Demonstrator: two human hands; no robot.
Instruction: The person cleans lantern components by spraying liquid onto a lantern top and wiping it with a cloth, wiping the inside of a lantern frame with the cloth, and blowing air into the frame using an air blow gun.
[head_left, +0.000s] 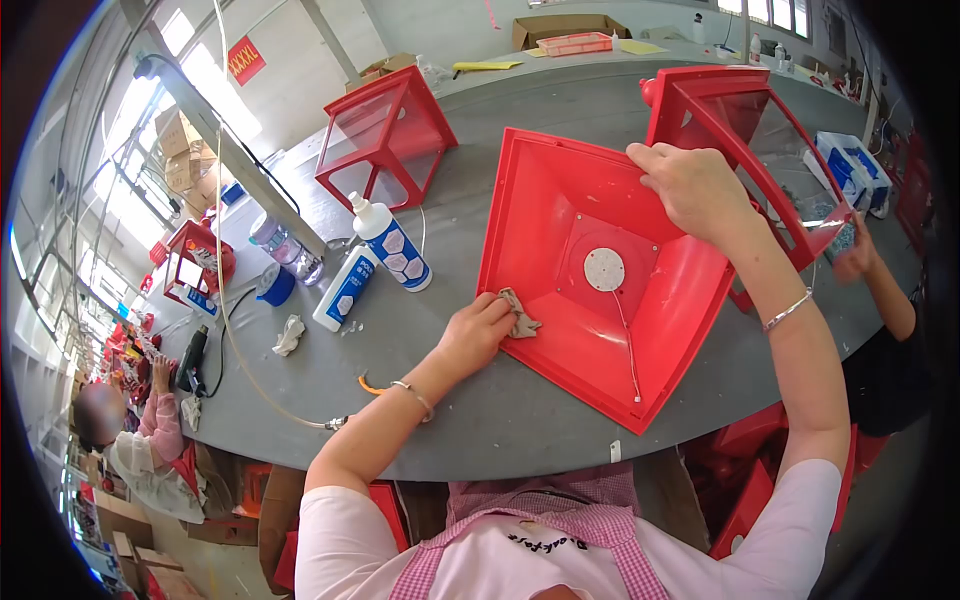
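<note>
A red, hollow square lantern part (560, 215) rests tilted on the grey table, its open side facing up. Inside it sits a round white disc (604, 269) with a thin wire running to a small connector. My left hand (478, 332) is closed on a crumpled grey-beige cloth (520, 318), which touches the part's left edge. With fingers pinched, my right hand (695, 190) grips the rim at the upper right corner.
Red frames with clear panels stand behind (385, 140) and at the right (750, 150). A white bottle (395, 248), a blue-white bottle (346, 290) and a purple bottle (287, 250) are left on the grey table (470, 420). Co-workers are at left (150, 450) and right (880, 285).
</note>
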